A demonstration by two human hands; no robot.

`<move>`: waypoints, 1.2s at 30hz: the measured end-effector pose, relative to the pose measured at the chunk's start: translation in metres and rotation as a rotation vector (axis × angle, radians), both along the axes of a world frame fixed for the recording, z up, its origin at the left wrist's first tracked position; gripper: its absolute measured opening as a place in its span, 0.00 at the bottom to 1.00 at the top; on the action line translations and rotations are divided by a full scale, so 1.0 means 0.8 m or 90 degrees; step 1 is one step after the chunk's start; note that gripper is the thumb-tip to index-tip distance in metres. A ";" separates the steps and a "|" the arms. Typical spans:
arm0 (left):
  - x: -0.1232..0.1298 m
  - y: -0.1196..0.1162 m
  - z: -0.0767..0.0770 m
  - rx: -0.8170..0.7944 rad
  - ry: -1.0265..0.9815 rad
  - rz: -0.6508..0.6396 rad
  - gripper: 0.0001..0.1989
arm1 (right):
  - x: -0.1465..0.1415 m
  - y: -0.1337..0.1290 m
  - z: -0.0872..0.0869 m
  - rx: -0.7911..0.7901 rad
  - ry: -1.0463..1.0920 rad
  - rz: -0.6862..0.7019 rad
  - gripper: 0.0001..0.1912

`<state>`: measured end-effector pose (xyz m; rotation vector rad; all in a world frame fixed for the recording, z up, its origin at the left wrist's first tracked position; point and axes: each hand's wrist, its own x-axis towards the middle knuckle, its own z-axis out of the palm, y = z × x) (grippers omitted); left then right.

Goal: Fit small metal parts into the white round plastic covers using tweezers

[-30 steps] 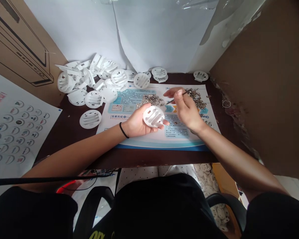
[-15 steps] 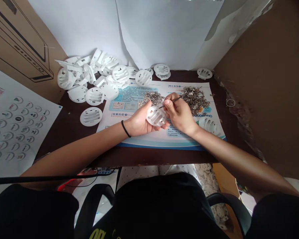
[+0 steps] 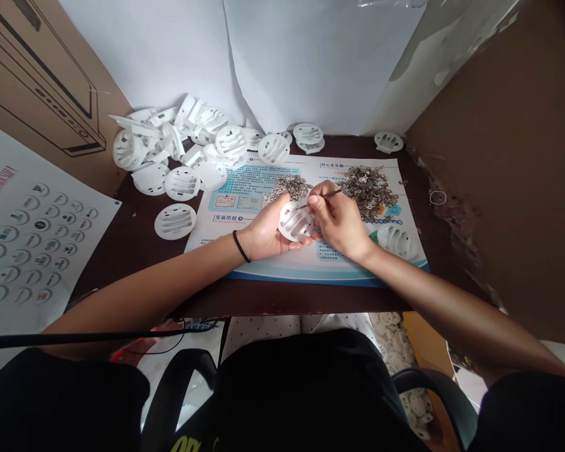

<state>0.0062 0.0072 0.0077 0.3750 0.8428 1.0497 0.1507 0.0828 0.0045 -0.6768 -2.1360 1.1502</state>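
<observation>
Head view, looking down on a dark worktop (image 3: 132, 267). Both hands are shown over a printed paper sheet (image 3: 311, 271), toward the front edge of the worktop.

L hand (image 3: 263, 235): held palm up, fingers part-curled, w/ a white slotted plastic disc (image 3: 295, 221) cradled against them. Disc is gripped btw thumb & fingers and tilted, slotted face turned up. Black wristband (image 3: 240, 246) is worn on the L wrist.

R hand (image 3: 339, 221): thumb & fingers are closed pen-style on thin metal tweezers (image 3: 324, 198). Long axis of tweezers runs at a shallow angle from upper R to lower L, tip directed at the upper part of the disc. Tip contact cannot be told at this res. Disc lies immediately L of the R fingers, btw both hands, approx. mid-sheet.

Surroundings: two heaps of small metal pieces are spread on the sheet, the smaller heap (image 3: 287, 187) just above the disc, the larger heap (image 3: 370, 193) above the R hand. A second disc (image 3: 397, 242) lies near the sheet's R edge. A loose pile of white discs (image 3: 145, 141) is placed at the back L corner of the worktop, w/ a single disc (image 3: 175, 221) L of the sheet & another (image 3: 388, 141) at the back R corner.
</observation>
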 end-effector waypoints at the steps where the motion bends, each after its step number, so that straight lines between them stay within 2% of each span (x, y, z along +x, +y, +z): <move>1: 0.000 0.000 0.000 0.003 0.000 -0.001 0.32 | 0.000 -0.001 0.000 0.003 0.003 -0.001 0.17; 6: -0.003 -0.004 -0.007 0.039 -0.023 -0.011 0.29 | 0.000 0.000 -0.003 0.040 0.021 -0.012 0.22; 12: -0.004 -0.011 -0.014 0.128 -0.029 0.029 0.20 | 0.010 0.003 -0.009 0.041 0.210 -0.040 0.21; 17: -0.007 -0.014 -0.017 0.236 0.000 0.007 0.26 | 0.016 0.000 -0.003 0.165 0.292 -0.010 0.18; 22: -0.016 -0.017 -0.018 0.295 0.059 -0.010 0.23 | 0.017 0.001 -0.001 0.259 0.285 -0.015 0.16; 27: -0.016 -0.017 -0.018 0.280 0.114 -0.014 0.29 | 0.017 0.003 0.000 0.285 0.288 -0.004 0.14; 33: -0.009 -0.010 -0.014 0.179 0.077 0.013 0.30 | 0.017 -0.001 0.009 0.171 0.124 0.001 0.12; 36: -0.007 -0.008 -0.012 0.141 0.067 0.013 0.33 | 0.014 0.000 0.008 0.165 0.076 0.005 0.07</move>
